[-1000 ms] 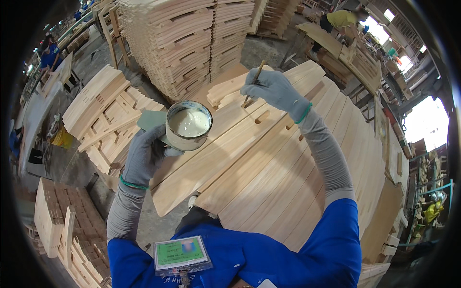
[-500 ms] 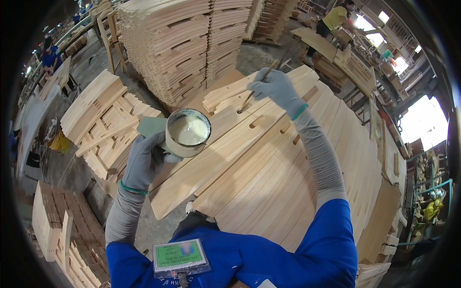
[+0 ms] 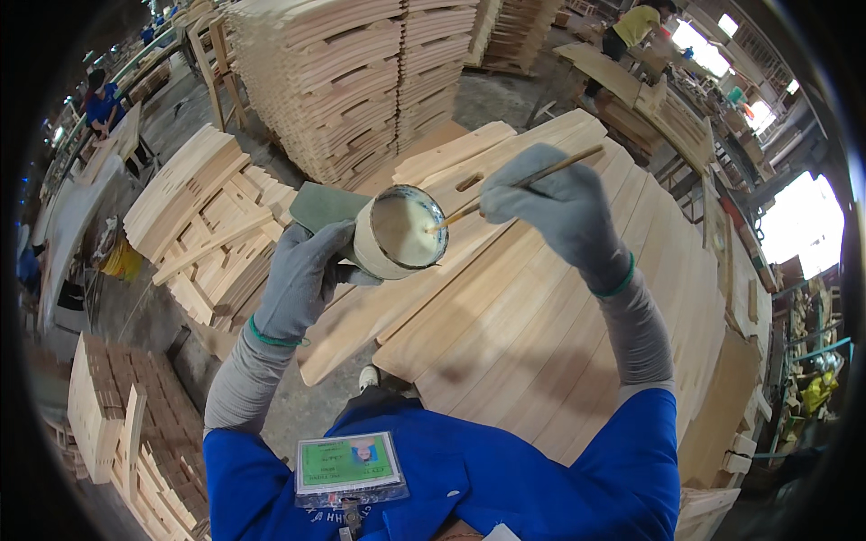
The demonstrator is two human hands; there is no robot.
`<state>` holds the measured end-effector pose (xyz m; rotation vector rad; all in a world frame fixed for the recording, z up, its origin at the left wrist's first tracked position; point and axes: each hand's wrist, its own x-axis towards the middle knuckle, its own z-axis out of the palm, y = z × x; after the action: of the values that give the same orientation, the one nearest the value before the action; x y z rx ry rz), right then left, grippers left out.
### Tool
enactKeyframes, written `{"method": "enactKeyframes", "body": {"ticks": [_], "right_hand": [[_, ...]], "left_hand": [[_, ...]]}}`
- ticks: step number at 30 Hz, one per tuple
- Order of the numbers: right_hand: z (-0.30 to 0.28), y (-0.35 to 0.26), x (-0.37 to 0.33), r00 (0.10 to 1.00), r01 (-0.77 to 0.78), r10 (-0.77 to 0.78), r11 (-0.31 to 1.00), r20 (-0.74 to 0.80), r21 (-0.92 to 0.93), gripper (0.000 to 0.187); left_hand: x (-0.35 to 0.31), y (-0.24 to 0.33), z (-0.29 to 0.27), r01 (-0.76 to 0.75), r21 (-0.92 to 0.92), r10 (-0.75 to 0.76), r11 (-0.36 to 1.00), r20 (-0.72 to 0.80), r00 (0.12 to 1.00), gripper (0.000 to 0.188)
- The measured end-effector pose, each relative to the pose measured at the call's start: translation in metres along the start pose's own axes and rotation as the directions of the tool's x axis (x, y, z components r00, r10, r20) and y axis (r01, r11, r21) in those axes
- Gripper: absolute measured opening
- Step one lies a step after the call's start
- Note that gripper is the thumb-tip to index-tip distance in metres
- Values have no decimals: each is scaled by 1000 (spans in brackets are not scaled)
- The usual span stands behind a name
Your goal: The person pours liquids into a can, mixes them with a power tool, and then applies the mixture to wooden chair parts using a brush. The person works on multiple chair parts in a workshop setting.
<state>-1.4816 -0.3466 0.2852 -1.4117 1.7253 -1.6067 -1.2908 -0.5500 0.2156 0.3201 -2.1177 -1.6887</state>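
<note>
My gloved left hand grips a round pot with a stained rim, tilted over the boards. Inside it is a cream-coloured liquid that looks like glue. A flat grey-green piece, possibly sandpaper, sticks out between that hand and the pot. In my gloved right hand, fingers closed, is a thin wooden-handled brush. Its lower end reaches over the rim into the liquid. Below both hands lie pale wooden boards, side by side; a slot shows in one beyond the pot.
Tall stacks of curved wooden pieces stand at the far side. More wooden parts are piled at the left and in a lower-left stack. Two people work at benches, one far left, one far right.
My right hand has come back from the board's slot toward me, bringing the brush end into the pot. The left hand and pot have shifted right and tilted toward the brush.
</note>
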Motion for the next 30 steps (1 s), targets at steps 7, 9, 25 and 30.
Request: {"method": "enactKeyframes", "body": {"ticks": [7, 9, 25, 30], "right_hand": [[0, 20, -18, 924, -190, 364, 704, -118, 684, 16], [-5, 36, -21, 884, -226, 452, 636, -119, 738, 18], [-69, 85, -11, 841, -144, 387, 833, -377, 534, 20], [-83, 95, 7, 869, -262, 301, 953, -393, 150, 22]], "left_hand": [[-6, -9, 0, -300, 267, 269, 916, 145, 952, 28], [-5, -6, 4, 201, -210, -191, 957, 69, 979, 27], [11, -16, 15, 343, -660, -248, 668, 237, 939, 30], [6, -24, -1, 205, -654, -218, 728, 63, 974, 28]]}}
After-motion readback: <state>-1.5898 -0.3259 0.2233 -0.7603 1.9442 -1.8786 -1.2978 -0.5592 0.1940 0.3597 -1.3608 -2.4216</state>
